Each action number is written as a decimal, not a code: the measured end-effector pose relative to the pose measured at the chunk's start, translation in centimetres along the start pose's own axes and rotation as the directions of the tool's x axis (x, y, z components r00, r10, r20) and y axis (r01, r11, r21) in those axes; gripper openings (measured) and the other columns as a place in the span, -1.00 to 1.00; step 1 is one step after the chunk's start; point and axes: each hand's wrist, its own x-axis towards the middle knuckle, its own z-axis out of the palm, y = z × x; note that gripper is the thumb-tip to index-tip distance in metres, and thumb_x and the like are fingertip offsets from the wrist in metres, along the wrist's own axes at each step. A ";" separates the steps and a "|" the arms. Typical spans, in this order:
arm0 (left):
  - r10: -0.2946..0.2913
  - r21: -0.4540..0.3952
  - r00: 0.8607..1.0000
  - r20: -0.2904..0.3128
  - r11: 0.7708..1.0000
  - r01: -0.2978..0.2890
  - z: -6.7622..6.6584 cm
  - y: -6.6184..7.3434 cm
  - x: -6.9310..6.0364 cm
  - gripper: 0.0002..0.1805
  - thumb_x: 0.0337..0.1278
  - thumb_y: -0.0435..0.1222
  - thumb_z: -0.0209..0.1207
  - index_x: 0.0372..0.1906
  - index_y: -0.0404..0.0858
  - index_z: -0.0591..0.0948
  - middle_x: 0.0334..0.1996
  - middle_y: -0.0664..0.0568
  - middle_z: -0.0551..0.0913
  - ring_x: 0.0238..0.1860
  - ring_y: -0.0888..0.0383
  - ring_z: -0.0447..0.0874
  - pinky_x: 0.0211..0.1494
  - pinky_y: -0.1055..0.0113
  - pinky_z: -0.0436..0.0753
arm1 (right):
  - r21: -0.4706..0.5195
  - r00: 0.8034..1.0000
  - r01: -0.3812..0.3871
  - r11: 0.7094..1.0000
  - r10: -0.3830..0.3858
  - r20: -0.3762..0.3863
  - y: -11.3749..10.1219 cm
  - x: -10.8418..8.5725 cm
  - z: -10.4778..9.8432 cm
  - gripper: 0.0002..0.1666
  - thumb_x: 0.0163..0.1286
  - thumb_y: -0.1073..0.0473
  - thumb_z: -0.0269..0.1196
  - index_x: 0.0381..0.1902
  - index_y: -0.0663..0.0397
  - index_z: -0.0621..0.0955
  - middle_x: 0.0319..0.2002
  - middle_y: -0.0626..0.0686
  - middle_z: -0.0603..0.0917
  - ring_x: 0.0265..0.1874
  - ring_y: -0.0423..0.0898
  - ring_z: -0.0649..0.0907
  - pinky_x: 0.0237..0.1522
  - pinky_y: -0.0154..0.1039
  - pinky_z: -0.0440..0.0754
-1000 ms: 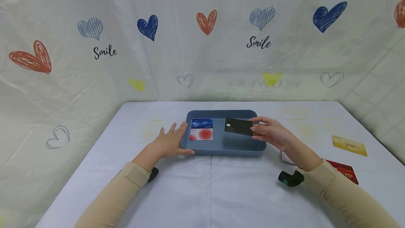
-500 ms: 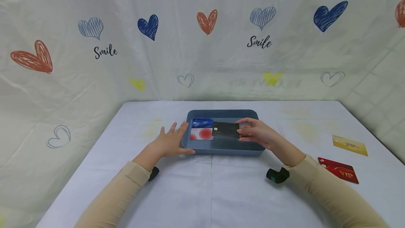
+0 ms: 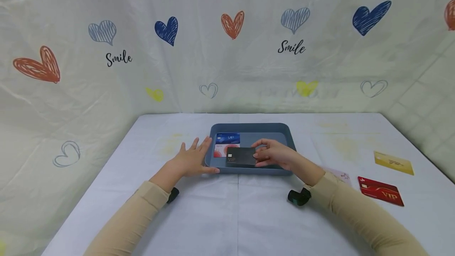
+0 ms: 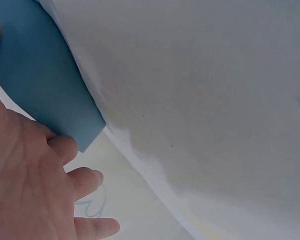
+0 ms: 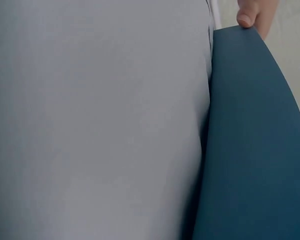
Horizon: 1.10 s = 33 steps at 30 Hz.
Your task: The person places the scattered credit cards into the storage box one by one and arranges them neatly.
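Observation:
Between its thumb and fingers, my right hand (image 3: 273,154) pinches a black VIP card (image 3: 237,157) over the front left part of a blue-grey tray (image 3: 291,141). The card covers part of a white card with red circles (image 3: 219,150). Behind that white card lies a blue VIP card (image 3: 228,138), also in the tray. My left hand (image 3: 190,159) touches the tray's left end with its fingers spread. In the left wrist view, this left hand (image 4: 30,175) lies against the tray's outer wall (image 4: 45,75). The right wrist view shows the tray wall (image 5: 255,140) but not the held card.
On the white-covered table (image 3: 209,216) to the right lie a gold card (image 3: 393,162) and a red VIP card (image 3: 381,191). A pale card with a pinkish pattern (image 3: 343,176) is partly hidden by the right sleeve. A curtain with printed hearts (image 3: 232,62) hangs behind.
My right hand has carried the black card leftward across the tray, then toward the tray's front, where it now overlaps the white card. The left hand has stayed in place.

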 end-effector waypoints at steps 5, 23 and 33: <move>-0.003 0.015 1.000 0.002 1.000 0.003 -0.1 0.0 0.0 0.29 0.13 0.47 0.12 0.68 -0.19 -0.15 0.67 -0.02 -0.14 0.63 -0.19 -0.23 0.49 -0.41 -0.15 | 0.001 1.000 -0.007 1.000 0.007 -0.006 -0.3 0.6 0.9 -0.47 0.53 0.38 0.16 0.37 0.40 0.30 -0.21 0.15 0.55 -0.30 -0.04 0.75 -0.15 -0.19 0.76; -0.016 0.008 1.000 0.007 1.000 0.016 -0.2 0.1 0.0 0.29 0.11 0.46 0.15 0.68 -0.18 -0.14 0.67 -0.02 -0.13 0.63 -0.21 -0.21 0.49 -0.42 -0.15 | -0.083 0.998 -0.045 0.995 0.048 0.028 -0.4 2.0 2.8 -0.55 0.55 0.39 0.13 0.31 0.43 0.33 -0.21 0.17 0.61 -0.36 -0.13 0.74 -0.24 -0.28 0.75; -0.010 0.009 1.000 0.013 1.000 0.010 -0.1 0.0 0.0 0.29 0.11 0.47 0.13 0.68 -0.19 -0.13 0.66 -0.02 -0.13 0.62 -0.22 -0.22 0.48 -0.43 -0.15 | -0.083 0.996 -0.089 0.993 0.088 -0.012 -0.6 2.6 3.9 -0.53 0.55 0.41 0.13 0.34 0.42 0.33 -0.22 0.17 0.61 -0.40 -0.16 0.73 -0.31 -0.32 0.74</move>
